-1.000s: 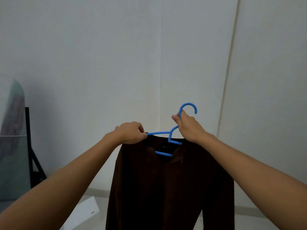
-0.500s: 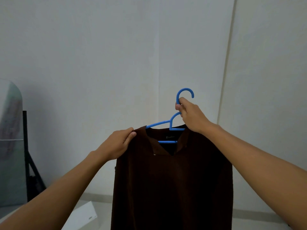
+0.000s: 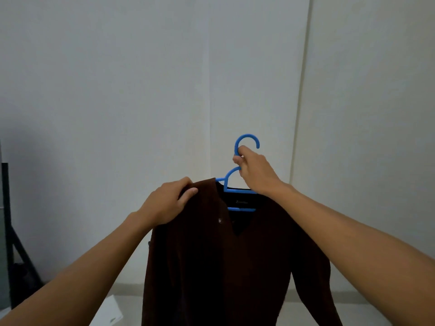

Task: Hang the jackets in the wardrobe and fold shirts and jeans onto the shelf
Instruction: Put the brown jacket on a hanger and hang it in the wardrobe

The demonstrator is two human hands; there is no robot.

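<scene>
Pale wall [image 3: 117,90] behind, open space around: my right hand [image 3: 255,171] grips the blue hanger [image 3: 237,184] neck; my left hand [image 3: 168,202] pinches the brown jacket [image 3: 211,267] shoulder, hanging free.

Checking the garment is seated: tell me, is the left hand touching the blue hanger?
Cannot tell. In the head view the left hand grips the brown jacket's shoulder, hiding the hanger beneath.
</scene>
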